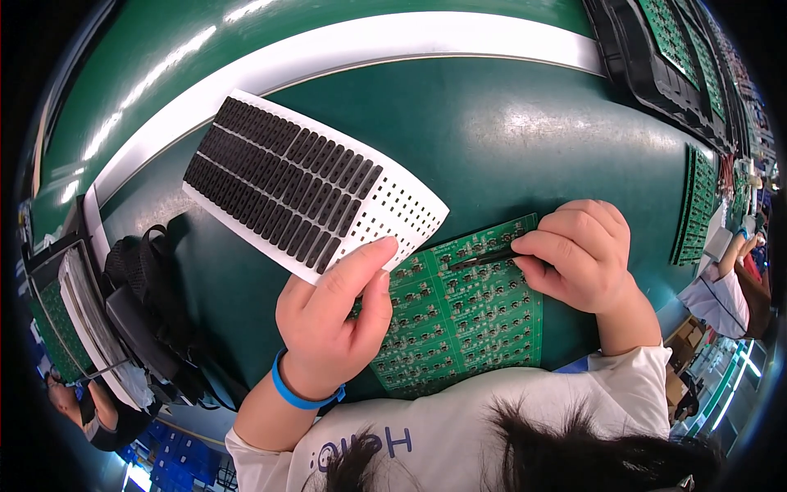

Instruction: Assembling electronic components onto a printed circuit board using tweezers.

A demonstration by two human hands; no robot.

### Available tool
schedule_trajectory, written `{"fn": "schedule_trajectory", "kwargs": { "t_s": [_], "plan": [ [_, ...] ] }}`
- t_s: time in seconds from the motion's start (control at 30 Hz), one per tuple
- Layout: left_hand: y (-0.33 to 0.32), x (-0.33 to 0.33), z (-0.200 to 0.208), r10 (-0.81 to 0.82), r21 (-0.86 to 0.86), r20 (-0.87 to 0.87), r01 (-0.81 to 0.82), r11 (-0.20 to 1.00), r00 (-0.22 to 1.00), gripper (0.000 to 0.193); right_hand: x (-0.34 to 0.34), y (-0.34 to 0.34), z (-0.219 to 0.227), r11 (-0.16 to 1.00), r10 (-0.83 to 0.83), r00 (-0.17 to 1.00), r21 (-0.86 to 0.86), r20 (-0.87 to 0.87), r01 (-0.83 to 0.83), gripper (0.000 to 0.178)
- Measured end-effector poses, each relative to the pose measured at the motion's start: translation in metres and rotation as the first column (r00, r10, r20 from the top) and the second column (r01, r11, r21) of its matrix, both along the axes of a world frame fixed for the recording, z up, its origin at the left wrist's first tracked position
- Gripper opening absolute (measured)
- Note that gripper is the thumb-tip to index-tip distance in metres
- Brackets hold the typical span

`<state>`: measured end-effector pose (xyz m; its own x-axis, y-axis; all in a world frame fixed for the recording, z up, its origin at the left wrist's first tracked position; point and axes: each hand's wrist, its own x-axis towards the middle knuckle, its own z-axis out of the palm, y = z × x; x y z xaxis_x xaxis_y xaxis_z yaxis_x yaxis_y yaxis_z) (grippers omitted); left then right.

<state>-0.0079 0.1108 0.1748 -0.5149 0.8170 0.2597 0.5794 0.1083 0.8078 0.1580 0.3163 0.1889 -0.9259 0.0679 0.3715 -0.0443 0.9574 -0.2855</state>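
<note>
My left hand (336,316), with a blue band at its wrist, pinches the near right corner of a white sheet (398,209) between thumb and fingers. Rows of black oblong pads (287,172) cover most of that sheet; its right end shows bare white backing with small dark holes. A green circuit board panel (459,324) with many small parts lies on the table in front of me, partly under my left hand. My right hand (582,254) is closed on dark tweezers (484,260), whose tips point left over the panel's upper part. Whether the tips touch it, I cannot tell.
The dark green table (508,131) has a white strip (369,37) along its far side. A black tray with green boards (656,66) stands far right, a stack of boards (695,205) nearer. At left are a black bag (156,303) and a rack (74,303). Other people sit at both sides.
</note>
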Motion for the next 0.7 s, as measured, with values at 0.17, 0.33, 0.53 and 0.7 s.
{"fn": "schedule_trajectory", "kwargs": {
  "t_s": [0.17,0.33,0.53,0.7],
  "plan": [
    [-0.0004,-0.0007,-0.0006,-0.001,0.003,-0.002,0.001,1.0,1.0,0.036,0.0013,-0.001,0.0004,1.0,0.002,1.0,-0.003,0.005,-0.002,0.029],
    [0.0,-0.0017,0.0008,0.0,-0.01,-0.02,0.0,1.0,1.0,0.036,0.0014,-0.0014,0.0,1.0,0.007,1.0,0.011,0.006,-0.007,0.029],
    [-0.0002,-0.0026,0.0033,0.002,-0.042,-0.012,-0.003,0.999,1.0,0.035,-0.0009,-0.0016,0.0006,1.0,-0.006,1.0,0.024,-0.001,0.006,0.027],
    [0.0006,-0.0035,0.0038,-0.004,-0.037,-0.013,0.004,0.999,1.0,0.035,0.0004,0.0012,0.0015,0.999,-0.005,1.0,0.043,-0.027,0.006,0.027]
  ]
}}
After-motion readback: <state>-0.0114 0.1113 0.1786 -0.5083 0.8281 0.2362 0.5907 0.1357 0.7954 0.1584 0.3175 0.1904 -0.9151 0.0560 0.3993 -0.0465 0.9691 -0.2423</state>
